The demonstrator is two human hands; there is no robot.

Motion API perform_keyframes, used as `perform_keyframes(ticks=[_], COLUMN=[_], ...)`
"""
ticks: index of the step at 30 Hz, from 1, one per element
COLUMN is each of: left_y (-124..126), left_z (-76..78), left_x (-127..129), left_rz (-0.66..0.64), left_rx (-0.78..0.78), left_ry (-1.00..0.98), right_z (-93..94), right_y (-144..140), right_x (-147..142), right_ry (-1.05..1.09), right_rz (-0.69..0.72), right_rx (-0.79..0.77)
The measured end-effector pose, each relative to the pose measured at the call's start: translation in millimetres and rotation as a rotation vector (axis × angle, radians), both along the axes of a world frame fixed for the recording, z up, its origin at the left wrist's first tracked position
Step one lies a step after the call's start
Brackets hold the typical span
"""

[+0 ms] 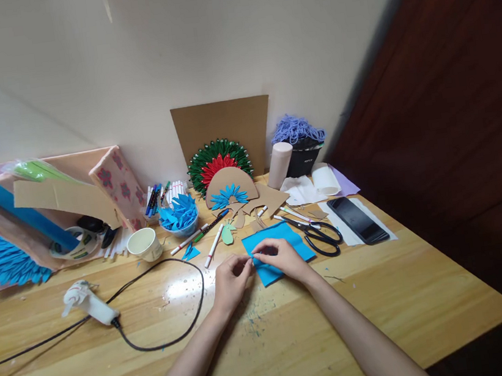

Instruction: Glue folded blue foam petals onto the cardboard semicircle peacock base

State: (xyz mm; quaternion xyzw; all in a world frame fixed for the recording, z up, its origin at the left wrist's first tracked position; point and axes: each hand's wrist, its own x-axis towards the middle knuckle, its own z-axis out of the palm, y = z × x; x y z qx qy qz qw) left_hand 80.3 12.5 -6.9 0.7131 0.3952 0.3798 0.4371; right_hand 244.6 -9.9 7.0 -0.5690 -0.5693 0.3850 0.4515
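A blue sheet (pixel 282 248) is laid flat on the desk (pixel 385 293) just right of the frame's centre, and its left edge is pinched by the left hand (pixel 231 283) and the right hand (pixel 281 258), whose fingertips meet over it; both hands are closed in a grasp on that edge. Black scissors (pixel 319 235) are seen just right of the sheet, with a dark phone (pixel 357 219) further right. A glue gun (pixel 87 301) with its black cord (pixel 173 340) is found at the left of the frame, and a paper cup (pixel 144 244) and a bowl of blue pieces (pixel 179 217) are set above the hands.
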Motion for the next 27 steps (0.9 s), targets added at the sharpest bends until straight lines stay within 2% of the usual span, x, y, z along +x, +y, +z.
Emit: perform_keyframes(ticks=[6,15,20,27], left_y=[0,6,5,7], left_z=[2.5,-2.2,1.4,-2.1], left_x=[0,1,1,0], left_rz=[0.021,0.115,0.064,0.097], left_rx=[-0.01,-0.227,-0.242,-0.251], left_ry=[-0.017,-0.193,-0.209,-0.228], right_z=[1.1,-7.6,-7.2,-3.5], right_y=[-1,0,-2,-4], right_x=[1,-7,-13,-16], right_ry=[-0.023,-0.051,-0.072,-0.145], right_rz=[0.038,-0.057,-0.072,-0.067], right_rx=[0.032,0.146,0.205,0.229])
